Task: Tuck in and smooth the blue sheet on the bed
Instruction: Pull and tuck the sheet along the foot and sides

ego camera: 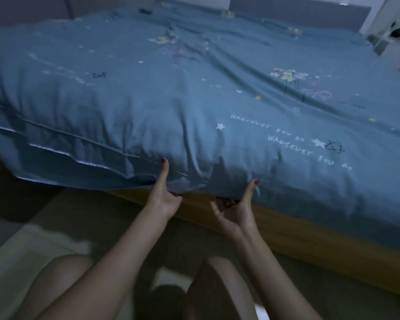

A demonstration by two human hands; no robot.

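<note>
The blue sheet (194, 93), printed with stars, flowers and white script, covers the whole bed and hangs over its near edge. My left hand (163, 195) grips the hanging edge, thumb stretched up over the cloth and fingers curled under it. My right hand (237, 210) holds the same edge a little to the right, thumb up against the sheet and fingers curled below. To the left of my hands the edge sags in loose folds (79, 158). Long creases run across the top of the sheet.
A wooden bed frame (310, 239) runs beneath the sheet's edge. A dark padded headboard (298, 12) stands at the far side. My knees (62, 280) are low on the pale floor (21, 255) before the bed. A bright doorway (393, 31) shows at the far right.
</note>
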